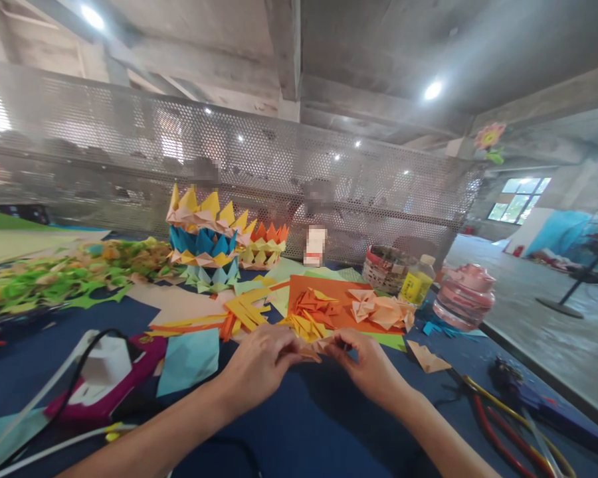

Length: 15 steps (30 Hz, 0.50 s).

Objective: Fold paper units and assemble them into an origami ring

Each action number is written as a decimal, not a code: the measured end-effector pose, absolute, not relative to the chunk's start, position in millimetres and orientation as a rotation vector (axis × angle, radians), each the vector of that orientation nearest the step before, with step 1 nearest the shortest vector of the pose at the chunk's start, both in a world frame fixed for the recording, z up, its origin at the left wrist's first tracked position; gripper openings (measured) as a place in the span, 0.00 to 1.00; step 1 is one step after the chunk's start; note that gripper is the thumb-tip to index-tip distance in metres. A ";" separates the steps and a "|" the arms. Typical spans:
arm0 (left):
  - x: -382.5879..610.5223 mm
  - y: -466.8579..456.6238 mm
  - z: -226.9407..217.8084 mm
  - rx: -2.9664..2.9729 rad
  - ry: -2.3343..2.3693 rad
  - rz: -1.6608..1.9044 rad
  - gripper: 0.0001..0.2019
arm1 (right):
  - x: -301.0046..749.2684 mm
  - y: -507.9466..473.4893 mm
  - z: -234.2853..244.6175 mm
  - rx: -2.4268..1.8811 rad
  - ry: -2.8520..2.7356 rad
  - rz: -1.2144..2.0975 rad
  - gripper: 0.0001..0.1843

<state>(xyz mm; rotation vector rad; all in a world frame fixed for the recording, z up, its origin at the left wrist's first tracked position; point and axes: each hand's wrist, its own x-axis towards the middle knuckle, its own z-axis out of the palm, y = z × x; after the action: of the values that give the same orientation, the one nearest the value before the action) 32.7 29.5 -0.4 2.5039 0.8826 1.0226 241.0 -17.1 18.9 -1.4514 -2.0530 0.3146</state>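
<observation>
Between my two hands is a small piece of folded peach paper, pinched from both sides above the dark blue table cover. My left hand grips its left end between thumb and fingers. On the other end my right hand is closed, thumb against forefinger. Just beyond the fingers lie yellow folded paper pieces and orange folded pieces. Peach folded pieces rest on an orange sheet farther right. Part of the held paper is hidden by my fingers.
Stacked folded-paper crowns stand at the back, near a perforated metal screen. Paper scraps heap up at left, behind a power strip with cables. At right are a yellow-labelled bottle, a pink jug and red-handled scissors.
</observation>
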 end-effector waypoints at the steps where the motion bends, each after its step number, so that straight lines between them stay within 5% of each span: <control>1: 32.6 29.4 -0.4 2.514 0.884 1.024 0.06 | 239.8 -17.6 19.4 -1.462 -2.053 0.312 0.15; 15: 32.7 27.6 0.9 2.483 0.856 1.024 0.05 | 233.1 -21.6 21.0 -1.439 -2.101 0.234 0.14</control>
<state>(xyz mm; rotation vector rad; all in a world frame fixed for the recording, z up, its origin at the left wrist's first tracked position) 32.7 27.6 0.9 2.4833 0.8562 1.0237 233.1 -21.6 21.0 -1.4391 -2.1012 0.2339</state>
